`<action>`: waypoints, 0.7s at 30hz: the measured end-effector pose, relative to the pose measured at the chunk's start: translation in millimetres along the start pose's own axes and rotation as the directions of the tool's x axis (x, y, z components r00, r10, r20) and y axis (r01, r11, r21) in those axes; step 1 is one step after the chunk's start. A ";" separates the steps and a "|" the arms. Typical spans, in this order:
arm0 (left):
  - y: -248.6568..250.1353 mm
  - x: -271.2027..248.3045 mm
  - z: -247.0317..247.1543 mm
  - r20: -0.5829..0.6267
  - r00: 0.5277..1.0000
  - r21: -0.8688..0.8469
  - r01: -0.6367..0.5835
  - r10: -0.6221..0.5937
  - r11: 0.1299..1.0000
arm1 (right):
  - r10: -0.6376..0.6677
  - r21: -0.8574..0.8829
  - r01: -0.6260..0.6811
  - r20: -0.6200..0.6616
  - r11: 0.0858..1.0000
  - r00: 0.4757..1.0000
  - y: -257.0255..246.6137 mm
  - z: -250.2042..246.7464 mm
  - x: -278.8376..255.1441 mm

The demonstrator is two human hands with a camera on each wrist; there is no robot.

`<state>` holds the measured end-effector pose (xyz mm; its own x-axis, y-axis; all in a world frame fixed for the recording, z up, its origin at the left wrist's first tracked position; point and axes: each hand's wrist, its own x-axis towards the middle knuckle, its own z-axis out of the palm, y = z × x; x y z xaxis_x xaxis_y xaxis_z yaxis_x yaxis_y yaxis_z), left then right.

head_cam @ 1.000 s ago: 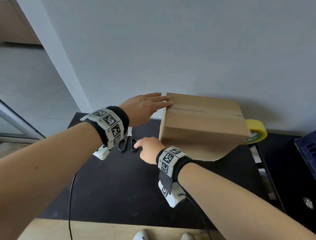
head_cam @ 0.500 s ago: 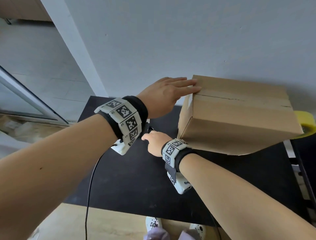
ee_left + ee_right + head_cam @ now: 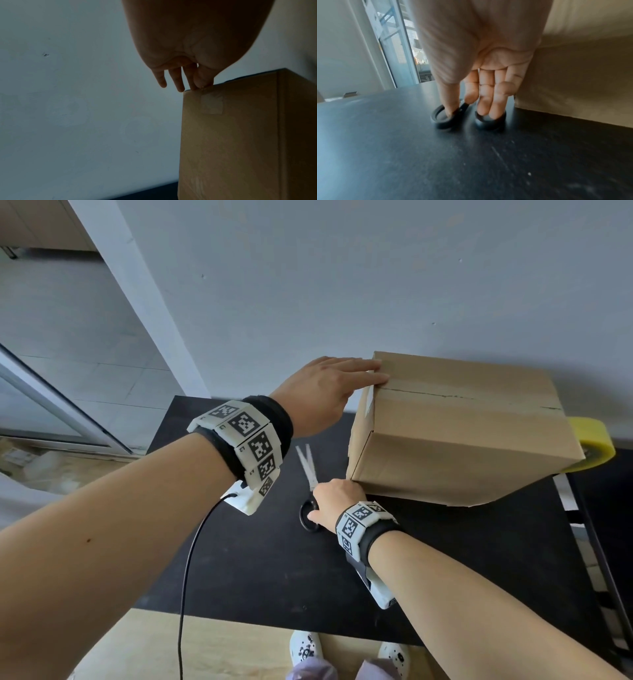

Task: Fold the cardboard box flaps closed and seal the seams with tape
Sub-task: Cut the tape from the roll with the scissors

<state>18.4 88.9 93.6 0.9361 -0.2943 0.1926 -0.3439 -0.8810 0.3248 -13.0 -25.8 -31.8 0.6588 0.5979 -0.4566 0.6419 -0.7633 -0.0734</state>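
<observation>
A closed cardboard box (image 3: pixel 462 440) stands on the black table (image 3: pixel 257 559), with a strip of tape along its top seam (image 3: pixel 462 397). The strip's end runs down the box's left side (image 3: pixel 211 104). My left hand (image 3: pixel 373 374) rests with straight fingers (image 3: pixel 180 81) on the box's top left edge (image 3: pixel 240 135). Scissors (image 3: pixel 308 467) lie on the table just left of the box, blades pointing away from me. My right hand (image 3: pixel 334 498) has its thumb in one black ring (image 3: pixel 440 119) and two fingers in the other (image 3: pixel 489 120). A yellow tape roll (image 3: pixel 594 443) peeks out behind the box's right end.
The grey wall stands close behind the box. A black cable (image 3: pixel 186 559) hangs from my left wrist over the table's front edge. A metal frame (image 3: pixel 589 542) borders the table on the right. Bare tabletop lies in front of the box.
My right hand has slid its thumb and fingers into the scissor rings. The left hand stays on the box's edge. The head view has shifted left and closer.
</observation>
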 end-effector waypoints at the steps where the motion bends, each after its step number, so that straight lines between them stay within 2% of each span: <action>1: 1.0 -0.1 -0.7 -0.008 1.000 -0.003 0.004 -0.004 1.000 | 0.003 0.007 -0.003 -0.012 1.000 1.000 2.3 0.0 -3.1; 5: 7.1 -0.6 -3.9 -0.032 0.999 -0.029 0.043 -0.044 0.999 | -0.001 0.002 0.001 -0.024 1.000 1.000 13.2 -1.0 -17.2; 11: 24.4 4.3 -4.9 -0.055 0.989 -0.035 0.136 -0.138 0.990 | 0.000 0.060 -0.002 0.036 0.998 0.999 27.9 -4.9 -40.1; 14: 32.5 9.0 -5.9 -0.036 0.987 -0.005 0.155 -0.155 0.988 | 0.001 0.046 -0.004 0.053 0.999 0.999 35.4 -15.5 -53.0; 21: 54.0 15.5 -14.5 0.043 0.971 0.051 0.231 -0.234 0.972 | 0.054 0.141 -0.063 0.061 0.988 0.997 68.8 -50.2 -90.5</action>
<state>13.3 42.1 127.6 0.9928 -0.0959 0.0717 -0.1137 -0.9430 0.3129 -8.8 -120.1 49.0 0.6675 0.5394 -0.5133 0.5378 -0.8260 -0.1688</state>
